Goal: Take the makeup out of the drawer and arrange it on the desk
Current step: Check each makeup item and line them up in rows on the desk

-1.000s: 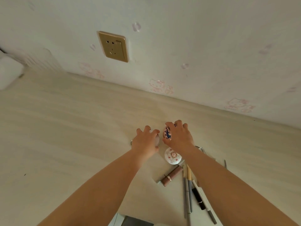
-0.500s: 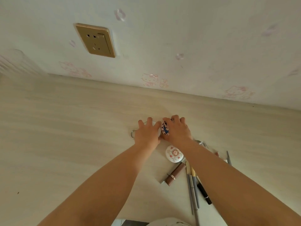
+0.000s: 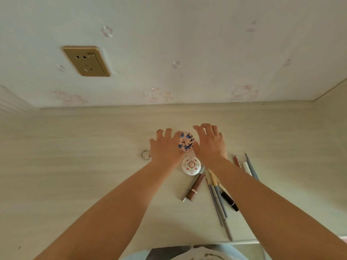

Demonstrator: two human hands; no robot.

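Observation:
A round compact with a blue and pink pattern (image 3: 185, 141) lies flat on the pale wooden desk (image 3: 78, 166). My left hand (image 3: 165, 147) rests just left of it with fingers spread. My right hand (image 3: 210, 145) is just right of it, fingers loosely bent; neither hand grips it. A white floral round compact (image 3: 191, 165) lies just in front of the patterned one. In front of that are a brown lipstick (image 3: 196, 186), several grey and yellow makeup pencils (image 3: 216, 196) and a black lipstick (image 3: 230, 201), partly hidden by my right forearm.
A small metal ring (image 3: 146, 155) lies on the desk beside my left wrist. More pencils and a white tube (image 3: 247, 167) lie right of my right arm. A gold wall socket (image 3: 86, 61) sits on the back wall. The open drawer's edge (image 3: 169, 250) shows at the bottom.
My right hand has let go of the patterned compact, which now lies on the desk. Both hands have spread apart to its sides, and the view has tilted down.

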